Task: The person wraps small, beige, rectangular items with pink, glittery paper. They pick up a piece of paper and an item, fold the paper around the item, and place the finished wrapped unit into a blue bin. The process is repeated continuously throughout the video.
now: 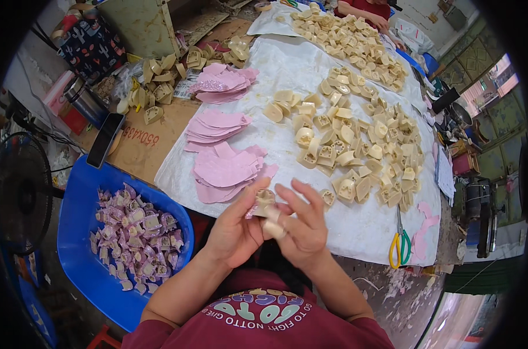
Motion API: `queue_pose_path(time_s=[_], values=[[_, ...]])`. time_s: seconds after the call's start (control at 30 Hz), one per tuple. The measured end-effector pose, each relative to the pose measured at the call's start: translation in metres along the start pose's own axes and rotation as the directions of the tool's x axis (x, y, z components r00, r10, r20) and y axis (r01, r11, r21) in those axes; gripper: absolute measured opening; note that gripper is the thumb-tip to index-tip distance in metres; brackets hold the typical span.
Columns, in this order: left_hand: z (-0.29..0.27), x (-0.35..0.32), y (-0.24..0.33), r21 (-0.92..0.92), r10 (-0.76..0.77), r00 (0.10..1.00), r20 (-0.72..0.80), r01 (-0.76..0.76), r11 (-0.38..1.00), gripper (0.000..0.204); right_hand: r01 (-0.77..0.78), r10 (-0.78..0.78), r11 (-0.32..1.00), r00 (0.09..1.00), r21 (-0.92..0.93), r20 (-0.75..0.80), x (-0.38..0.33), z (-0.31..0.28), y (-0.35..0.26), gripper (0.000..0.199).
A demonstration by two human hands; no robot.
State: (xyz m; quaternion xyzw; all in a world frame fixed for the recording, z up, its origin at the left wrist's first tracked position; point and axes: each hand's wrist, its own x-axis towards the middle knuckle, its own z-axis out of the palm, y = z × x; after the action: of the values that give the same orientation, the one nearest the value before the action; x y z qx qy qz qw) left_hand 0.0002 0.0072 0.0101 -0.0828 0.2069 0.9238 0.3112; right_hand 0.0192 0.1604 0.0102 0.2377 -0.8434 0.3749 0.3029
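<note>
My left hand (239,225) and my right hand (303,227) meet in front of my chest, at the table's near edge. Between them is a cream plastic shoe heel (266,196), with a glittery pink cover piece (253,212) along its side. My left thumb and fingers grip it from the left. The fingers of my right hand, slightly blurred, bend round its lower right part; the upper ones are lifted. Just beyond lie stacks of pink cover pieces (224,170), and a wide spread of bare cream heels (357,145) covers the table to the right.
A blue basin (185,227) at the left holds many pink-covered heels (137,232). Scissors with yellow and green handles (399,247) lie at the right table edge beside pink scraps (425,232). A phone (107,139), a steel flask (84,102) and a black fan (19,192) stand left. Across the table sits another person (369,10).
</note>
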Motion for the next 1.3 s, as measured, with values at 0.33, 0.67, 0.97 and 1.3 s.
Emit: queue_pose_path(time_s=[0.33, 0.67, 0.97, 1.3], values=[[0.019, -0.008, -0.008, 0.304, 0.295, 0.954, -0.061, -0.264, 0.915, 0.057, -0.589, 0.496, 0.178, 0.746, 0.788, 0.445, 0.000, 0.019, -0.016, 0.043], [0.011, 0.005, -0.005, 0.453, 0.360, 0.929, -0.081, -0.288, 0.844, 0.054, -0.613, 0.536, 0.501, 0.774, 0.610, 0.338, 0.000, 0.039, -0.002, 0.038], [0.002, 0.006, 0.000, 0.454, 0.215, 0.977, -0.015, -0.184, 0.872, 0.058, -0.638, 0.452, 0.432, 0.765, 0.637, 0.459, -0.007, 0.029, 0.007, 0.048], [0.010, -0.008, 0.003, 0.189, 0.071, 0.974, 0.213, -0.112, 0.976, 0.081, -0.536, 0.354, 0.584, 0.844, 0.610, 0.403, 0.001, 0.000, 0.003, 0.050]])
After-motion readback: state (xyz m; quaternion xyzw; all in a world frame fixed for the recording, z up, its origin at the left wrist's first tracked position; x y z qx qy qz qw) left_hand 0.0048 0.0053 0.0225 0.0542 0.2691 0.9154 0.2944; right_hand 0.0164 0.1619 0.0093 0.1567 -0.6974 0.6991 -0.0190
